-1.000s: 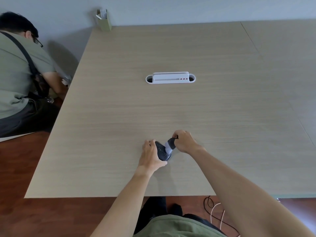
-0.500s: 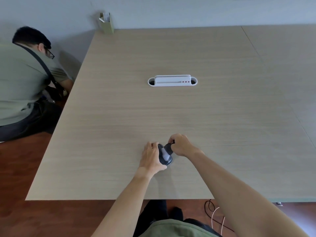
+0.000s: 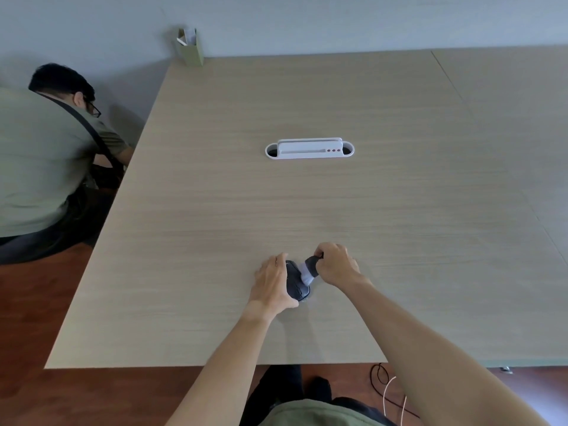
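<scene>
A small dark grey cloth bundle (image 3: 295,284), which looks like a rolled sock, lies on the light wooden table (image 3: 307,210) near its front edge. My left hand (image 3: 272,282) is cupped round the bundle's left side and holds it down. A light grey and black end (image 3: 308,269) sticks out of the bundle toward the upper right. My right hand (image 3: 336,265) pinches that end with curled fingers, just right of the bundle. The underside of the bundle is hidden.
A white cable outlet (image 3: 309,149) is set into the table's middle. A green box (image 3: 190,47) stands at the far left corner by the wall. Another person (image 3: 46,155) crouches left of the table. Cables (image 3: 387,385) lie on the floor under the front edge.
My right hand pressed the grey end in against the bundle half a second ago and has drawn it out again up and to the right. My left hand stays on the bundle.
</scene>
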{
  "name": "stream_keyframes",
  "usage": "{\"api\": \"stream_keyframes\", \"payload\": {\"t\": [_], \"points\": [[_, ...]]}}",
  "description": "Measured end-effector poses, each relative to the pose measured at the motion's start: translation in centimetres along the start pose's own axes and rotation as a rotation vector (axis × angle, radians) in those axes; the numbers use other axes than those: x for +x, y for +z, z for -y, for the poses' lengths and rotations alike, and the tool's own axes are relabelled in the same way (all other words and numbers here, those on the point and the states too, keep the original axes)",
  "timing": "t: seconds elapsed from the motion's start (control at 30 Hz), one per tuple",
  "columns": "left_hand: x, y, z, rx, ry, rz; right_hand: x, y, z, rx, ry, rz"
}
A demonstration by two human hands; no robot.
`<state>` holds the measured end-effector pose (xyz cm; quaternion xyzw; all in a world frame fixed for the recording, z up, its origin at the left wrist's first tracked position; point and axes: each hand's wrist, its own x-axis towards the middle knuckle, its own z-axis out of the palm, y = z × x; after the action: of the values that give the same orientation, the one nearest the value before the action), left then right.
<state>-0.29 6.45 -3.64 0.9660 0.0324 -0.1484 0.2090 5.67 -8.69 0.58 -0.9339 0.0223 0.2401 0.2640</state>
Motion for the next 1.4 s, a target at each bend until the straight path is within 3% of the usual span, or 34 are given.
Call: {"api": "stream_keyframes", "payload": {"t": [0.13, 0.23, 0.3, 0.43, 0.6, 0.7, 0.77, 0.93, 1.03, 1.1, 1.27, 1.4], "points": [[0.0, -0.2, 0.0, 0.038, 0.001, 0.001, 0.1, 0.5, 0.4, 0.089, -0.047, 0.129], [0.1, -0.3, 0.0, 0.063, -0.001, -0.001, -0.1, 0.2, 0.2, -0.064, 0.034, 0.018], [0.2, -0.4, 0.0, 0.072, 0.005, -0.003, 0.2, 0.0, 0.1, -0.006, 0.041, -0.025], [0.3, -0.6, -0.1, 0.082, 0.009, -0.003, 0.6, 0.1, 0.7, 0.121, -0.068, 0.146], [0.6, -0.4, -0.1, 0.089, 0.011, 0.013, 0.6, -0.8, 0.6, -0.017, 0.014, -0.010], [0.7, -0.3, 0.0, 0.098, 0.013, 0.018, 0.8, -0.7, 0.9, 0.129, -0.082, 0.090], [0.7, -0.3, 0.0, 0.098, 0.013, 0.015, 0.6, -0.2, 1.0, 0.099, -0.098, 0.164], [0.6, -0.4, -0.1, 0.078, 0.006, 0.017, -0.1, -0.6, 1.0, -0.088, 0.000, -0.037], [0.6, -0.5, -0.1, 0.080, 0.005, 0.023, 0.1, -0.4, 1.7, 0.084, -0.085, 0.097], [0.6, -0.5, -0.2, 0.084, 0.006, 0.027, 0.0, 0.0, 1.9, 0.072, -0.099, 0.173], [0.7, -0.6, -0.2, 0.074, 0.002, 0.032, -0.4, -0.2, 1.6, -0.043, -0.010, -0.045], [0.8, -0.7, -0.3, 0.097, 0.005, 0.041, -0.3, -0.2, 1.5, 0.104, -0.022, 0.093]]}}
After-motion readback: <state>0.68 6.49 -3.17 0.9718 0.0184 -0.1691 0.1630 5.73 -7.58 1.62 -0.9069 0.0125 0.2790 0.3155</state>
